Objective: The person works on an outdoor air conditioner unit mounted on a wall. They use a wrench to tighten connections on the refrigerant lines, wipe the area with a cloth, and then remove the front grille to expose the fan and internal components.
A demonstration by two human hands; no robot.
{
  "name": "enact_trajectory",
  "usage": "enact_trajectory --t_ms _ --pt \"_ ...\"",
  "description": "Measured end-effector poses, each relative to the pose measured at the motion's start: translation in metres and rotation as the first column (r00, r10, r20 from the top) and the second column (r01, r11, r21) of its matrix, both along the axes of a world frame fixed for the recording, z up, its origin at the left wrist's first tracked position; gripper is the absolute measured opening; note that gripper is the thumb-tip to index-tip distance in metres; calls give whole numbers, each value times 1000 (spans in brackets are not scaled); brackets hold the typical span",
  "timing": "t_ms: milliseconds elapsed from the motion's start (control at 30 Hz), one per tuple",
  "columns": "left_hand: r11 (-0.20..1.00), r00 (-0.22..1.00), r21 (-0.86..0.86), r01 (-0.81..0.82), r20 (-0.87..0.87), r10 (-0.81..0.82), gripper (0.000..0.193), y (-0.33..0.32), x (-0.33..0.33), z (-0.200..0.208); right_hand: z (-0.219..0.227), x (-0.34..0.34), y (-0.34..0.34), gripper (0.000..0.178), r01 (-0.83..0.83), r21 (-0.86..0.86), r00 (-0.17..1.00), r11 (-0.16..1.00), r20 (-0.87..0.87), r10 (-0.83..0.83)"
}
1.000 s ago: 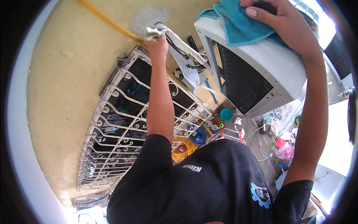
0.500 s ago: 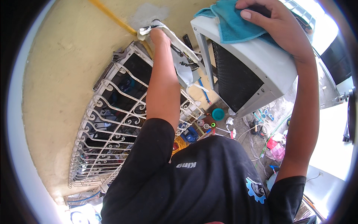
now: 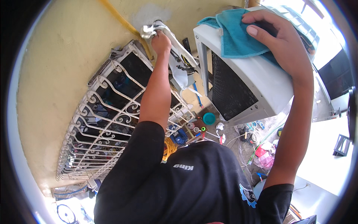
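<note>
My left hand point(image 3: 161, 43) reaches up to the wall, its fingers closed on crumpled white wrapping point(image 3: 148, 31) beside a hole. From that hole a white-wrapped pipe bundle point(image 3: 178, 45) slants down toward the white outdoor air-conditioner unit point(image 3: 274, 69); a loose white strip point(image 3: 179, 76) hangs under it. Exactly how my left fingers grip the wrapping is hard to see. On top of the unit lies a teal cloth point(image 3: 238, 37). My right hand point(image 3: 285, 48) rests over the cloth, thumb and fingers apart and slightly curved.
A white scrollwork window grille point(image 3: 112, 108) juts from the yellow wall point(image 3: 52, 93) at left. A yellow corrugated conduit point(image 3: 121, 16) runs up the wall. Far below on the ground are a teal basin point(image 3: 209, 118), a blue tool point(image 3: 180, 136), cables and a pink bag point(image 3: 265, 158).
The view has shifted a little. My left hand has turned, with its knuckles now showing, and the white wrapping has moved. My right hand remains on the cloth.
</note>
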State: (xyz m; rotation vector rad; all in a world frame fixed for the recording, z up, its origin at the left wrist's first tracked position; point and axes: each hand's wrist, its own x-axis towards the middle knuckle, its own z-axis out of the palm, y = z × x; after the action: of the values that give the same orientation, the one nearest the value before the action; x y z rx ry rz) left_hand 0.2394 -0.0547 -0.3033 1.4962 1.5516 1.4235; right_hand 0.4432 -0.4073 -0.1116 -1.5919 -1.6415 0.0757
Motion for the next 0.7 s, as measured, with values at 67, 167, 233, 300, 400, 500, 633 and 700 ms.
enact_trajectory --t_ms 67,167,233,300,400,500,633,700 --pt "999 999 -19 42 21 -41 71 9 -4 -6 4 -3 0 32 -23 8 1000 1000 -11 23" --pt "991 971 -18 130 203 -124 68 18 -5 -17 9 -6 0 32 -44 -24 999 999 -16 43" --pt "982 949 -28 187 265 -173 63 22 -7 -21 8 -7 1 30 -69 34 998 997 -14 69" --pt "979 934 55 196 292 -203 62 23 -8 -23 5 -6 2 24 -98 115 993 989 -55 105" --pt "981 981 103 166 87 -175 59 24 -7 -27 4 -1 3 19 -62 84 998 995 -16 64" --pt "985 959 69 160 226 -172 59 24 -4 -33 7 0 2 29 -59 -20 997 998 -47 58" --pt "989 989 -8 146 20 -146 63 28 -11 -15 8 -4 1 29 -33 -20 998 999 -45 32" --pt "897 932 -294 329 -49 -358 70 26 -32 9 5 -3 0 29 7 -32 1000 999 -24 -8"
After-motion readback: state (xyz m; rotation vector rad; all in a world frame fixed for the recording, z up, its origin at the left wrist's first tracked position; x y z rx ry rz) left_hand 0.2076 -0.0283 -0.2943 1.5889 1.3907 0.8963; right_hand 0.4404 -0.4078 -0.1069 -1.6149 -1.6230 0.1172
